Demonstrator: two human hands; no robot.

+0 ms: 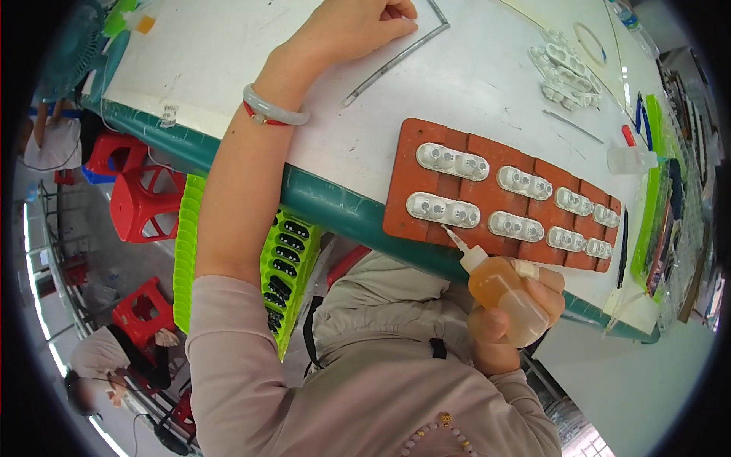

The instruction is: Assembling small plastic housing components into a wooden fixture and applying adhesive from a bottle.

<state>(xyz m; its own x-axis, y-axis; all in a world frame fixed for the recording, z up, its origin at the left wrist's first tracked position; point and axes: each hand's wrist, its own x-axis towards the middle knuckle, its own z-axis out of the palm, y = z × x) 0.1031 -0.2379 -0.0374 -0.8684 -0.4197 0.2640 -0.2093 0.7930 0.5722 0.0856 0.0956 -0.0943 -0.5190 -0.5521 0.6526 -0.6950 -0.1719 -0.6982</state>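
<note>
My right hand (525, 308) is wrapped around a clear squeeze bottle (493, 283) partly filled with amber liquid. Its thin nozzle tilts up and left, with the tip at the near edge of a silver-grey oval part (443, 210). That part sits in the front row of a red-orange tray (449, 183), which carries two rows of similar parts with round recesses. Far to the left, my left hand (373, 27) lies on the white table, fingers curled in and nothing seen in them. Beside it is a bent grey strip (396, 63). The top edge cuts off part of that hand.
A cluster of pale moulded parts (563, 70), a thin metal rod (572, 126) and a translucent bottle (632, 160) stand on the table's right side. Below its green edge (327, 199), a lime-green tray (285, 266) holds black parts. Red stools (145, 202) and people are at left.
</note>
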